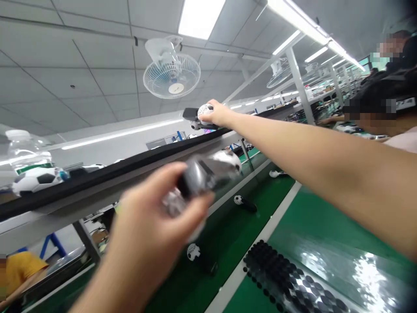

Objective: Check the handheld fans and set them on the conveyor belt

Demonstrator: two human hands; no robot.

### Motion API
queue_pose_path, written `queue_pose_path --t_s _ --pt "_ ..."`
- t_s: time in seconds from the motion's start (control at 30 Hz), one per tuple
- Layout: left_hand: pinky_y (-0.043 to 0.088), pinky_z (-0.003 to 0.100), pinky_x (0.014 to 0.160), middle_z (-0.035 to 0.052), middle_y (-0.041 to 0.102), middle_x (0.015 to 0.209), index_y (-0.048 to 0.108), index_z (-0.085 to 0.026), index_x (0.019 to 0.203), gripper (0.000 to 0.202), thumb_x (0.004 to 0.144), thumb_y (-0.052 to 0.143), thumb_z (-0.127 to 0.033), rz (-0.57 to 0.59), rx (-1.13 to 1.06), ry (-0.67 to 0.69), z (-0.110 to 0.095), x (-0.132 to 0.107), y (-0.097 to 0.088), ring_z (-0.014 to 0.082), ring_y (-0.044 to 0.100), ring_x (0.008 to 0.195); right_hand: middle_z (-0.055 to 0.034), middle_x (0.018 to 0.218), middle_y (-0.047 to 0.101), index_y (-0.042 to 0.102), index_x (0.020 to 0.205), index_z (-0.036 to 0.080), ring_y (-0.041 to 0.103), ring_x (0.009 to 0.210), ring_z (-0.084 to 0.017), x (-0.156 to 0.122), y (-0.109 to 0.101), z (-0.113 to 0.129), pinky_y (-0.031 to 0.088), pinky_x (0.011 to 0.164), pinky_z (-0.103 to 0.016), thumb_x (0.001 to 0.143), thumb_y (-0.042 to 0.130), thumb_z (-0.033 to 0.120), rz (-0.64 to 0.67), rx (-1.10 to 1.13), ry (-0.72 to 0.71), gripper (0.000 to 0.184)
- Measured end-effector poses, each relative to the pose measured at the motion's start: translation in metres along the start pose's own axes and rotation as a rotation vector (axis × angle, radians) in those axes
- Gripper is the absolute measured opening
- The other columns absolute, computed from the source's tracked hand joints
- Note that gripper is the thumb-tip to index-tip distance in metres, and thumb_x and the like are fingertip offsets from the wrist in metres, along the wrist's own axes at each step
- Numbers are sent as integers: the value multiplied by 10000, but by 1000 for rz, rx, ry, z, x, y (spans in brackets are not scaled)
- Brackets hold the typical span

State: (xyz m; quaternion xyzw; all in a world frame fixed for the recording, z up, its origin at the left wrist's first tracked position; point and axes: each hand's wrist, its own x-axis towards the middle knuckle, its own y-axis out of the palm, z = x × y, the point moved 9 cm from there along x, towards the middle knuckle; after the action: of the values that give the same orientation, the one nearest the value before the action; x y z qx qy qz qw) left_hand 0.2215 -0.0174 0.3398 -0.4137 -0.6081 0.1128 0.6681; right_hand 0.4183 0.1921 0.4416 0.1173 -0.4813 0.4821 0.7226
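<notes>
Football-patterned gadgets point(205, 111), left hand point(153, 217), right hand point(216, 114)

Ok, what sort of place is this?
Probably a factory assembly line: a long green conveyor belt runs past, other workers sit along the line, and matching football-patterned parts lie spaced out on the belt.

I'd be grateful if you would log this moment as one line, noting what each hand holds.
left hand: blurred grey-and-white device | right hand: black-and-white football-patterned gadget, above black rail | green bench
</notes>
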Motion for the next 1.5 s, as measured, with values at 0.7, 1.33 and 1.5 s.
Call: queue_pose_path --t_s 0.7,1.33,1.5 --pt "430 589 794 158 628 1076 610 -288 1109 357 791 487 -180 513 -20 78 -59 -207 364 374 539 1030 -25 854 625 374 1026 398 653 725 -262 -397 -62 -158 542 618 -369 661 540 414 169 -222 569 402" --pt "455 369 807 113 550 1100 425 -198 1222 526 738 446 -401 464 -636 -640 64 -184 249 258 556 967 -1 1475 173 266 1359 348 28 1348 -266 -460 40 -126 131 1075 -505 760 559 448 611 -246 269 675" --pt "432 230 523 29 587 838 482 -227 1062 507 727 463 -607 330 -1369 -990 75 -190 232 164 564 684 -82 1206 551 337 1327 275 530 1082 -268 -483 112 -57 440 900 -390 735 608 334 928 443 607 654"
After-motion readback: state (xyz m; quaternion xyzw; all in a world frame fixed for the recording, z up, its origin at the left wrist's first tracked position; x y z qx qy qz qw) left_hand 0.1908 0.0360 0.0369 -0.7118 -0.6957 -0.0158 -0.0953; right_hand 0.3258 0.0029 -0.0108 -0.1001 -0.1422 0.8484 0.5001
